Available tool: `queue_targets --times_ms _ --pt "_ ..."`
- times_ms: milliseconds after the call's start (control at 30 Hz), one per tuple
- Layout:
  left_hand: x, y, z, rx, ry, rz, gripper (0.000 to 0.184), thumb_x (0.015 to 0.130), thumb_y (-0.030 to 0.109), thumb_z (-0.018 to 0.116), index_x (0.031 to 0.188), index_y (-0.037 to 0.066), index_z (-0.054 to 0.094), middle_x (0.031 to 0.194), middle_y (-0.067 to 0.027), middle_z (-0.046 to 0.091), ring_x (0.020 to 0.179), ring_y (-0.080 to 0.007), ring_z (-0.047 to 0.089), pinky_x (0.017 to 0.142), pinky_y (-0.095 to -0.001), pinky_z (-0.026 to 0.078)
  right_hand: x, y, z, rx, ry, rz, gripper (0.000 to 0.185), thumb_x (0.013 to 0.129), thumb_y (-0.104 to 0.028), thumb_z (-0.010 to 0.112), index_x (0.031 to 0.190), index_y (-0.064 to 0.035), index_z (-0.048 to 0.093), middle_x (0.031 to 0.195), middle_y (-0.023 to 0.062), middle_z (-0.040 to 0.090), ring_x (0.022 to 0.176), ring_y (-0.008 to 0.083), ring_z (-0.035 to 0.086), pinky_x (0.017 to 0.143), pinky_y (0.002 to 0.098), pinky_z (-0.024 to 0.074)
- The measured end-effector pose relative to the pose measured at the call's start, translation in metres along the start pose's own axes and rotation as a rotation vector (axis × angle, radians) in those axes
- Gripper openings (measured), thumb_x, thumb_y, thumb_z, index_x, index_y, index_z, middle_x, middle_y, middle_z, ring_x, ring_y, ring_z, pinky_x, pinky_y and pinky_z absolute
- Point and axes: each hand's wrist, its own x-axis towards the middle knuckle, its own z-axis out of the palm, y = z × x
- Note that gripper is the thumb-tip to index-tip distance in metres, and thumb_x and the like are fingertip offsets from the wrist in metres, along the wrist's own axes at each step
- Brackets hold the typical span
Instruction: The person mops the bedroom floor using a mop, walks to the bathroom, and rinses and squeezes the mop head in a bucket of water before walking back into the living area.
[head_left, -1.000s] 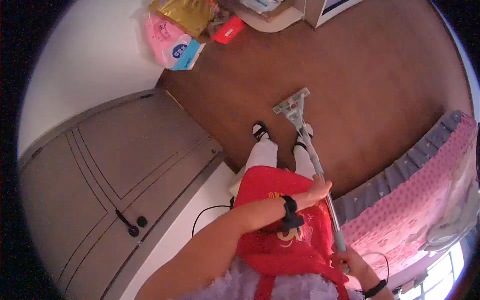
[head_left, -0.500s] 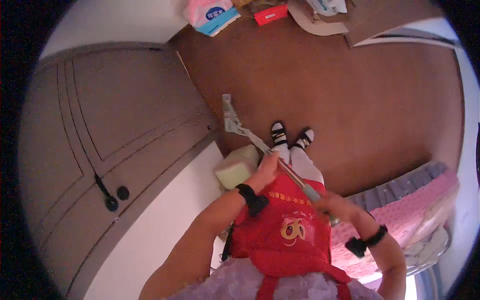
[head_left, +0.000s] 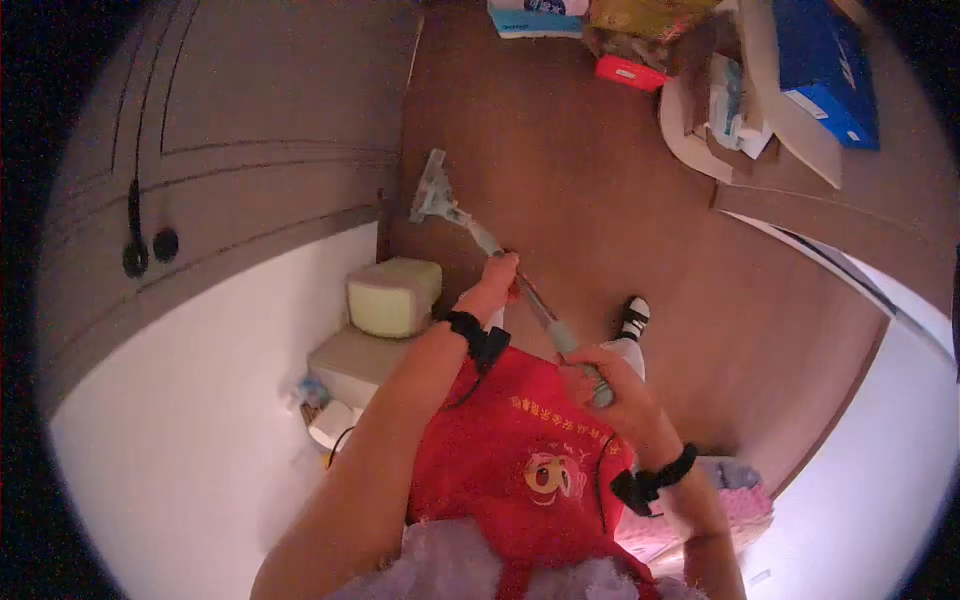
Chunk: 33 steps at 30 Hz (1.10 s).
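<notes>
Left hand: fingers of the left hand (head_left: 495,283) wrapped around the pole of the long-handled mop (head_left: 538,300), partway along, nearer the head end.
Right hand: the right hand (head_left: 612,392) closed around the grey-green grip (head_left: 601,391) at the pole's upper end, nearer the body than the left hand.
Mop: slants between the two hands, passing in front of the red apron (head_left: 530,470); both hands on it.
Mop head: narrow, grey-green mop head (head_left: 434,190), ahead and to the left of the left hand, just beside the door's edge; cannot tell whether it touches the brown floor (head_left: 560,180).
Wrist straps: black, one per wrist, directly behind each hand; left wrist strap (head_left: 480,338), right wrist strap (head_left: 655,482).
Door: grey panelled door (head_left: 270,110), ahead and left of the left hand; black door handle (head_left: 135,225) well apart from it.
Box by the wall: pale yellow-green box (head_left: 390,300), left of the left hand, near the wrist.
Sandal: black-strapped sandal (head_left: 634,318), ahead of the right hand and slightly to its right.
Packages: red box (head_left: 632,72) far ahead of both hands; blue box (head_left: 825,75) far ahead and right of the right hand.
Bedding: pink bedding (head_left: 730,520), behind and right of the right hand, partly hidden by the forearm.
</notes>
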Motion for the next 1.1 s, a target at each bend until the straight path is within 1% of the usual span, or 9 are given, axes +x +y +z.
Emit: queue_targets --times_ms 133,300,433,567,733,867,967,1033,1100 --pt "-0.006 -0.052 0.081 0.367 -0.061 0.337 0.027 0.084 0.030 0.051 0.089 0.004 0.054 0.067 -0.0086 0.055 0.057 -0.0251 0.058 0.049 -0.0396 0.047 -0.074 0.003 -0.085 -1.020 -0.023 -0.550 0.043 0.075 0.006 0.061 0.116 -0.0049 0.049 0.091 0.0030 0.055 0.081 0.0107 0.051 0.077 0.0241 0.0438" --pt "-0.084 -0.106 0.228 -0.266 -0.056 0.125 0.022 0.075 0.024 0.062 0.073 0.002 0.060 0.063 -0.0129 0.056 0.053 -0.0269 0.056 0.046 -0.0378 0.044 -0.167 -0.002 -0.170 -0.936 0.232 -0.478 0.038 0.079 -0.004 0.062 0.115 -0.0032 0.049 0.085 0.0026 0.052 0.076 0.0103 0.050 0.069 0.0237 0.0442" --pt "0.032 -0.224 0.304 0.682 0.227 0.147 0.041 0.090 0.037 0.048 0.102 0.000 0.057 0.081 -0.0182 0.062 0.081 -0.0330 0.058 0.067 -0.0399 0.049 -0.223 -0.014 -0.203 -0.492 0.138 -0.391 0.036 0.081 -0.005 0.054 0.116 -0.0027 0.045 0.089 0.0034 0.048 0.071 0.0056 0.045 0.059 0.0175 0.0401" --pt "-0.007 -0.235 0.323 0.603 0.222 0.253 0.031 0.080 0.039 0.060 0.080 0.008 0.064 0.070 -0.0112 0.061 0.062 -0.0294 0.057 0.062 -0.0422 0.048 -0.227 -0.028 -0.218 -0.077 0.246 0.027 0.029 0.086 -0.020 0.053 0.110 -0.0036 0.048 0.078 0.0045 0.051 0.056 0.0078 0.045 0.048 0.0199 0.0395" --pt "-0.053 -0.185 0.219 -0.333 -0.253 0.128 0.038 0.081 0.048 0.055 0.094 0.014 0.062 0.087 -0.0080 0.060 0.073 -0.0229 0.059 0.067 -0.0383 0.051 -0.198 -0.026 -0.205 -0.948 0.682 0.181 0.025 0.088 -0.030 0.051 0.094 -0.0062 0.051 0.051 0.0019 0.043 0.041 0.0110 0.042 0.037 0.0246 0.0346" --pt "0.016 -0.259 0.064 -0.734 0.084 0.626 0.031 0.091 0.022 0.046 0.112 0.000 0.053 0.093 -0.0151 0.064 0.089 -0.0254 0.061 0.077 -0.0390 0.049 -0.186 -0.016 -0.168 -1.001 0.724 0.130 0.029 0.091 -0.037 0.046 0.088 -0.0090 0.052 0.048 -0.0033 0.036 0.037 0.0072 0.032 0.033 0.0219 0.0258" --pt "0.094 -0.278 -0.070 -0.429 0.533 0.602 0.034 0.090 0.036 0.043 0.080 0.005 0.055 0.072 -0.0065 0.055 0.067 -0.0238 0.054 0.062 -0.0409 0.048 -0.182 -0.012 -0.142 -1.044 0.726 0.219 0.030 0.095 -0.038 0.042 0.096 -0.0103 0.051 0.049 -0.0069 0.031 0.036 0.0040 0.026 0.031 0.0196 0.0205" --pt "0.072 -0.244 -0.139 -1.350 0.436 0.329 0.028 0.090 0.031 0.044 0.078 0.008 0.054 0.069 -0.0065 0.051 0.064 -0.0218 0.050 0.063 -0.0406 0.045 -0.177 -0.008 -0.123 -1.006 0.793 0.272 0.030 0.095 -0.039 0.042 0.095 -0.0102 0.051 0.049 -0.0074 0.031 0.036 0.0037 0.026 0.031 0.0197 0.0199" --pt "0.103 -0.249 -0.194 -1.256 0.549 0.352 0.024 0.090 0.029 0.042 0.089 0.007 0.053 0.083 -0.0078 0.053 0.075 -0.0218 0.052 0.068 -0.0395 0.048 -0.162 0.003 -0.095 -1.174 0.796 0.318 0.030 0.095 -0.037 0.043 0.096 -0.0087 0.050 0.049 -0.0078 0.029 0.036 0.0031 0.025 0.030 0.0201 0.0179"
